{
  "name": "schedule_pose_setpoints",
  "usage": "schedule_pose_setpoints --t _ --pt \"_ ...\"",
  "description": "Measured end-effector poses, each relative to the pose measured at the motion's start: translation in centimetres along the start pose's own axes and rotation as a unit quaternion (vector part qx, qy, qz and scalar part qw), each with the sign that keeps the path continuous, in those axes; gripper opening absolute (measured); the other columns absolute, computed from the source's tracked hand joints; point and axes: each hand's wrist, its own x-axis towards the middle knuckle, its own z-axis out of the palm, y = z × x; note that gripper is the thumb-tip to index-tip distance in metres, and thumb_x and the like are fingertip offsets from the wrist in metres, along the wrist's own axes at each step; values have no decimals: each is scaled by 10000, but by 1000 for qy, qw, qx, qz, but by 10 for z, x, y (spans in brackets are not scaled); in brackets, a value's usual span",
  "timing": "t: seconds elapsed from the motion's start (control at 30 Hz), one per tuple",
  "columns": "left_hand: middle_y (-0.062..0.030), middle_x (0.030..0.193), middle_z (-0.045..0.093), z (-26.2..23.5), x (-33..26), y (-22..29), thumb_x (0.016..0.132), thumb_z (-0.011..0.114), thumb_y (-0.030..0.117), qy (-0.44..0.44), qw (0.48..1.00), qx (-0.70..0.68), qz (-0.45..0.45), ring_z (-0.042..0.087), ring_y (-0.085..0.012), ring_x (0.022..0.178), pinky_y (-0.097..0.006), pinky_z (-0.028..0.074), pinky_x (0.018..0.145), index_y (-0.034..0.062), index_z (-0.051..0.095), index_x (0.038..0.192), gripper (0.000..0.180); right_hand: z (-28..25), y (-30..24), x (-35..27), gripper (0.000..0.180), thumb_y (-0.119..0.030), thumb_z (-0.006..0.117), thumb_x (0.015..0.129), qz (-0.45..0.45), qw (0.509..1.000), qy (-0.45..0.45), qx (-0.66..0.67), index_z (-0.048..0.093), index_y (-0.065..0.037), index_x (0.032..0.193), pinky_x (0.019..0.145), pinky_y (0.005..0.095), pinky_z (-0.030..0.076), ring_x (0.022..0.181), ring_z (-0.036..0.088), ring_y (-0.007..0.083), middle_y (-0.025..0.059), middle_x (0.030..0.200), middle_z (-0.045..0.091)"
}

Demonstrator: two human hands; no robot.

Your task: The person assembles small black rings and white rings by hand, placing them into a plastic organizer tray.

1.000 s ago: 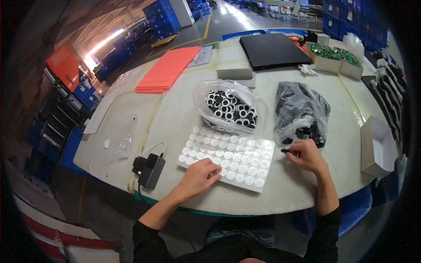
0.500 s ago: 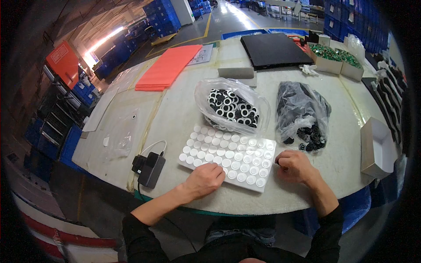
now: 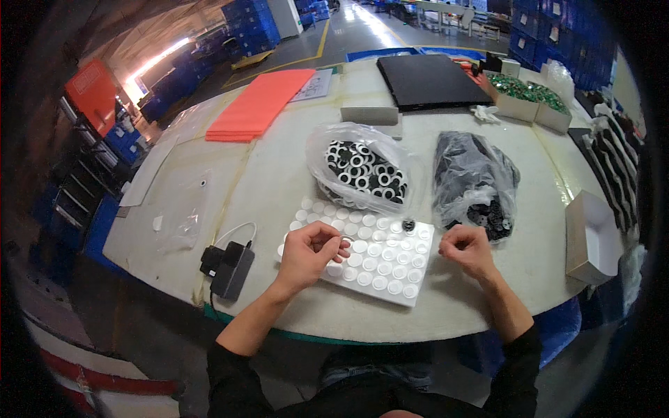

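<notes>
A white tray (image 3: 382, 299) with rows of round white caps (image 3: 364, 278) lies before me. My left hand (image 3: 310, 254) is raised over its left part, thumb and fingers pinched together. Whatever may be between those fingertips is too small to make out. Just off the tray's right edge is my right hand (image 3: 468, 249), its fingers curled closed; their contents, if any, are hidden. One small round black part (image 3: 408, 225) sits at the tray's far edge. Behind the tray stands an open clear bag (image 3: 322, 182) of black-and-white rings (image 3: 359, 167). A second clear bag (image 3: 474, 164) holds black parts (image 3: 496, 216).
A black power adapter (image 3: 232, 270) with a cable lies left of the tray. An empty white box (image 3: 585, 244) stands at the right edge. Farther back are orange sheets (image 3: 261, 104), a black flat panel (image 3: 432, 82) and boxes of green parts (image 3: 512, 104).
My left hand has risen from the tray's near edge, moving up and slightly left. My right hand has shifted slightly farther away. A black part now shows on the tray's far edge.
</notes>
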Motion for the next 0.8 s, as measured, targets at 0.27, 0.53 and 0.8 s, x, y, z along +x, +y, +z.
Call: schedule_pose_setpoints --t 0.27,0.53,0.8 --pt "-159 850 660 32 24 4 868 586 25 40 991 -106 69 679 -219 725 -280 562 633 -54 585 929 100 11 -18 16 169 -164 689 789 9 990 25 -139 673 -17 869 552 242 450 592 568 116 55 698 626" --pt "-102 849 666 62 21 -23 845 648 55 -17 990 -127 57 634 -129 695 -232 522 626 -44 625 933 135 34 -21 52 283 -280 747 703 -59 944 -29 -324 702 -59 875 793 370 453 874 576 306 152 899 603" --pt "-53 768 660 56 15 -30 836 667 72 -56 989 -137 5 605 -80 672 -204 497 602 -29 662 913 127 45 -43 22 198 -46 672 818 169 975 -49 137 642 93 957 649 262 545 697 658 156 131 793 676"
